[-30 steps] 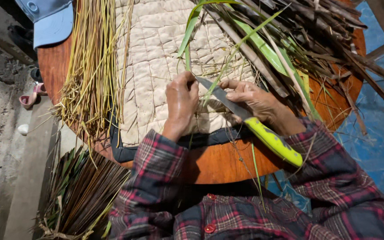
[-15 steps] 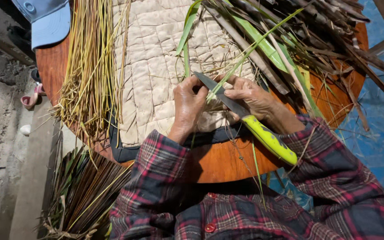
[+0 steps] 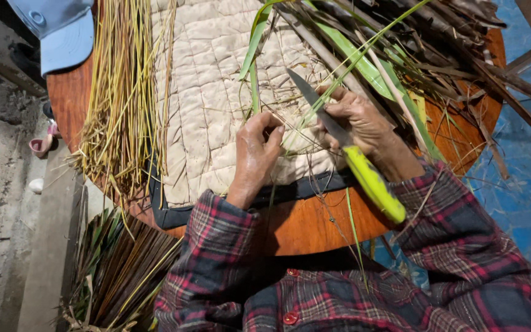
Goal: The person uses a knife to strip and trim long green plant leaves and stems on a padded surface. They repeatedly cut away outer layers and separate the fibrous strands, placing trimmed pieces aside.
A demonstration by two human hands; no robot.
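My right hand [image 3: 364, 123] has its grip clamped on a knife [image 3: 339, 138], yellow handle trailing back toward my sleeve near the surface's near edge, dark blade pointing up and away over the cloth. My left hand [image 3: 256, 154] sits just beside it, fingers pinched together on a thin green strip [image 3: 314, 101] that runs up past the blade toward the far right. Blade and strip cross close to the left fingertips, so I judge the step in hand to be slitting or scraping a leaf into a fine strand. The next move, as I read it, calls for a steady pull along the strip with the edge kept angled away from the left thumb, which lies near the steel.

Both hands work over a quilted cloth [image 3: 216, 104] spread across the middle of the round wooden surface [image 3: 314, 224]. A heap of leaves [image 3: 413, 55] crowds the far right edge. A sheaf of dry yellow strands [image 3: 124, 92] lies along the cloth's left side. A blue cap [image 3: 62, 31] rests at the far left edge. More leaves [image 3: 118, 270] stand bundled on the floor below the near left edge.
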